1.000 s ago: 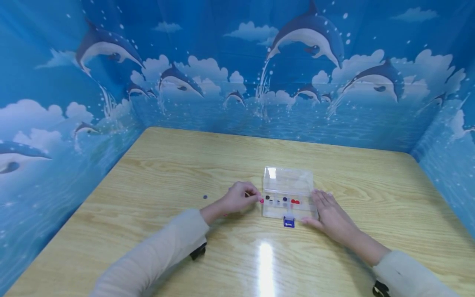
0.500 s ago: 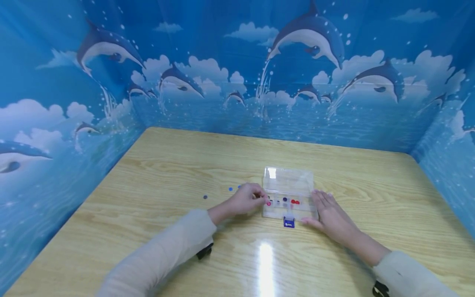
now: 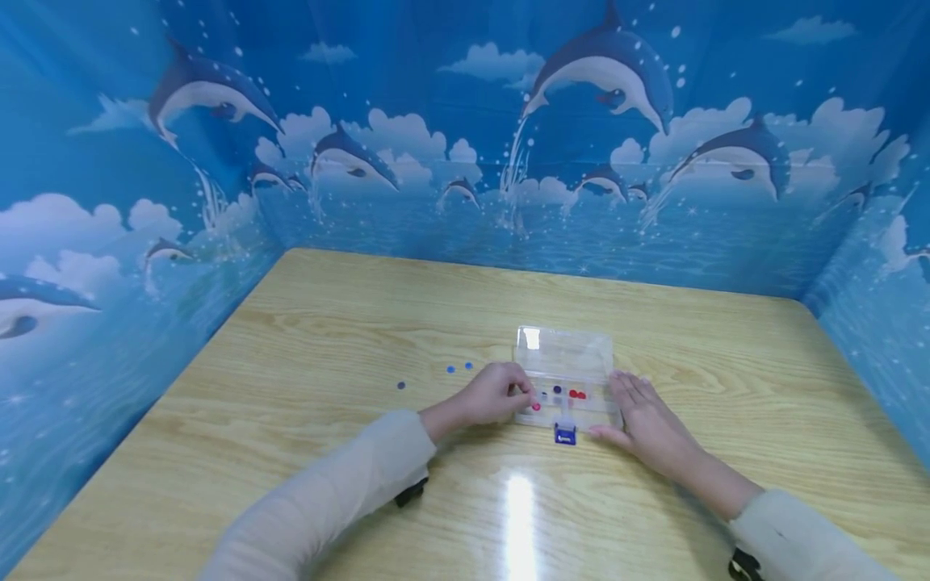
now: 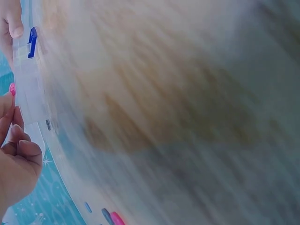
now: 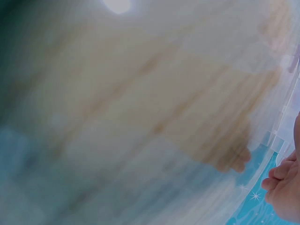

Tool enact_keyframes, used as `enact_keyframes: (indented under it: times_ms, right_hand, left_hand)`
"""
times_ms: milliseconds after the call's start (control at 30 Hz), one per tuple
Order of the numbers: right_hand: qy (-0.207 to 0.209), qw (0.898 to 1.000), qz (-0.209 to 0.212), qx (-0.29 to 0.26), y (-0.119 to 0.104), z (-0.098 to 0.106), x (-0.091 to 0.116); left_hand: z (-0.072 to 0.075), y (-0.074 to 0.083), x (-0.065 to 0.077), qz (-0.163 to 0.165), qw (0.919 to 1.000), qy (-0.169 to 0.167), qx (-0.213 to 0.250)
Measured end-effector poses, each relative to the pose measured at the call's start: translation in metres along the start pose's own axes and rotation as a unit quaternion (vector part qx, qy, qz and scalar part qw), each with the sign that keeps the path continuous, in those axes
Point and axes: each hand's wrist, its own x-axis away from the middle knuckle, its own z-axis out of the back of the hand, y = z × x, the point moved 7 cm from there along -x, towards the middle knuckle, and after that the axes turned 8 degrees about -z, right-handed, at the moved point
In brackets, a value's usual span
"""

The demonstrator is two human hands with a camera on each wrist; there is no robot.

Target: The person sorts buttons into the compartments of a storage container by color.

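A clear plastic compartment box [image 3: 603, 411] lies on the table with its lid [image 3: 570, 349] folded back and a blue latch [image 3: 565, 434] at its front. My left hand [image 3: 497, 394] pinches a small pink button [image 4: 12, 88] between thumb and fingertip, over the box's front left part. Inside, red buttons [image 3: 577, 394] and a dark button [image 3: 557, 390] show; the left fingers hide the leftmost compartments. Against the box's right side rests my right hand [image 3: 654, 424], fingers extended and thumb near the front edge.
Left of the box, two blue buttons [image 3: 459, 368] and a dark button [image 3: 401, 386] lie on the wooden table [image 3: 349, 323]. In the left wrist view a pink button [image 4: 117, 218] lies beside a dark one. A dolphin-print curtain [image 3: 436, 121] surrounds the table's back and sides.
My left hand has moved right and slightly toward the front, carrying the pink button from the box's left edge to above its front compartment. The blue buttons came into view. The right hand stays put.
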Motion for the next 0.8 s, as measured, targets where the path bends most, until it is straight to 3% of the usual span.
enact_keyframes:
  times_ms: [533,800]
  right_hand:
    - [0.001,1.000,0.001,-0.004,0.0010,-0.0023,-0.0011]
    - [0.002,1.000,-0.001,0.001,-0.0004,0.0002,-0.0001]
  left_hand:
    - [-0.0043,0.0027,-0.0024,0.014,0.9995,-0.016,-0.023]
    - [0.0030,-0.0009,-0.0002,0.006,0.9998,0.018,-0.005]
